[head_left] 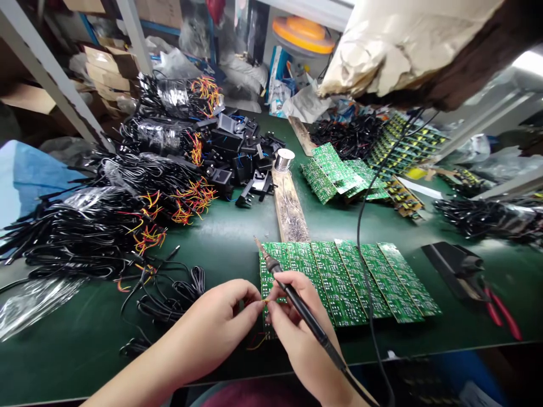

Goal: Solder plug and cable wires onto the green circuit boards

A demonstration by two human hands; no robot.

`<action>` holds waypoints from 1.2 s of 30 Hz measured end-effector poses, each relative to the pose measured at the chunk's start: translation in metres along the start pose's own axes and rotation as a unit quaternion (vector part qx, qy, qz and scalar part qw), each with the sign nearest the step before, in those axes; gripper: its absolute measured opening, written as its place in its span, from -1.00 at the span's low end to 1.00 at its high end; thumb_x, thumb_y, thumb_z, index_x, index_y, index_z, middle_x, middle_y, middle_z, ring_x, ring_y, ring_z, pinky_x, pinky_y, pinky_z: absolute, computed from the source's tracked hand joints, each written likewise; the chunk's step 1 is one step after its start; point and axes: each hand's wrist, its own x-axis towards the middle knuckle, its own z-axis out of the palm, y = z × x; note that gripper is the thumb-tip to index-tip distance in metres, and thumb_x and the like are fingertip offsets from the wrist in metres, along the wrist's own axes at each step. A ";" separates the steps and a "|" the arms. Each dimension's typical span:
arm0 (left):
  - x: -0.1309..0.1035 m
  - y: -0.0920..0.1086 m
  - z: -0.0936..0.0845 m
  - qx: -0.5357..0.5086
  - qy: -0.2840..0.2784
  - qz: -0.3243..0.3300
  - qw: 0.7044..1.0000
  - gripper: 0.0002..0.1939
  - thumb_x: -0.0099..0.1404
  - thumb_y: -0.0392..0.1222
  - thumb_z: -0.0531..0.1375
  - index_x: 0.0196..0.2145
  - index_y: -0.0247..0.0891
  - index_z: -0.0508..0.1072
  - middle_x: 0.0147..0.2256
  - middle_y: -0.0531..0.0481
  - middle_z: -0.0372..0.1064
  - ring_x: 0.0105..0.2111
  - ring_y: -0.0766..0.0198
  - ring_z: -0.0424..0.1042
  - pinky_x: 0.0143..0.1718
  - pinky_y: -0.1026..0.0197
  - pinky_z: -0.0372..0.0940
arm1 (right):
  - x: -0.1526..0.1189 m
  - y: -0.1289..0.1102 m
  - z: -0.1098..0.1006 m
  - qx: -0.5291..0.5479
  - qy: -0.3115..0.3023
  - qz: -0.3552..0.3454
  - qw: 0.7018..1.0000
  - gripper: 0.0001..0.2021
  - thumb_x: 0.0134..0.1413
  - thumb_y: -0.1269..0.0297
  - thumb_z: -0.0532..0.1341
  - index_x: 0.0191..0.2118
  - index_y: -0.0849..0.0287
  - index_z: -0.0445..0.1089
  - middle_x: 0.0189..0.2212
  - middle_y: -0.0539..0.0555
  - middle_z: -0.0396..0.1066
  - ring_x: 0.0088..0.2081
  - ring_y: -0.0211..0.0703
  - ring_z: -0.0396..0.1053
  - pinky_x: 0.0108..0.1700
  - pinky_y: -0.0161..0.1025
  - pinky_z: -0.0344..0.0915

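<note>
Nearest, the left hand (227, 325) pinches a thin wire (266, 302) between thumb and finger; the right hand (299, 328) has its grip closed on the wire too, the iron (297, 302) lying across it, tip up and left. Under and beyond them, green boards (339, 277) lie side by side on the counter (229, 226). Cables (169, 294) sit to the left, pliers (503, 311) to the right. Farther off, a solder spool (284, 160) stands on a wood strip (291, 209).

Soldering iron (303, 311) above green circuit boards (339, 282)
</note>
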 end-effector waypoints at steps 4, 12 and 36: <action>0.016 0.002 -0.012 0.001 0.021 0.007 1.000 -0.74 0.47 0.01 0.13 -0.26 -0.15 0.52 -0.33 0.11 0.47 -0.28 0.23 0.41 -0.22 0.22 0.26 | 0.001 0.004 -0.003 0.027 0.000 0.032 0.999 -0.74 0.40 0.37 0.21 0.12 -0.01 0.33 -0.20 -0.03 0.51 -0.40 -0.26 0.57 -0.31 -0.33 0.61; 0.045 -0.011 -0.010 0.095 0.036 -0.043 0.994 -0.78 0.45 -0.04 0.08 -0.31 -0.14 0.42 -0.40 0.12 0.41 -0.37 0.22 0.36 -0.33 0.20 0.15 | 0.028 0.018 -0.076 -0.120 0.116 0.063 0.984 -0.74 0.44 0.05 0.25 0.07 0.02 0.55 -0.17 0.09 0.57 -0.28 -0.07 0.56 -0.16 -0.09 0.57; 0.044 -0.016 -0.005 0.121 0.062 -0.040 0.990 -0.74 0.52 -0.04 0.02 -0.27 -0.09 0.44 -0.38 0.08 0.52 -0.40 0.20 0.47 -0.36 0.22 0.20 | 0.075 0.034 -0.088 -0.186 0.117 0.091 0.971 -0.70 0.46 -0.02 0.20 -0.01 0.06 0.56 -0.23 0.07 0.63 -0.25 -0.04 0.57 -0.11 -0.08 0.54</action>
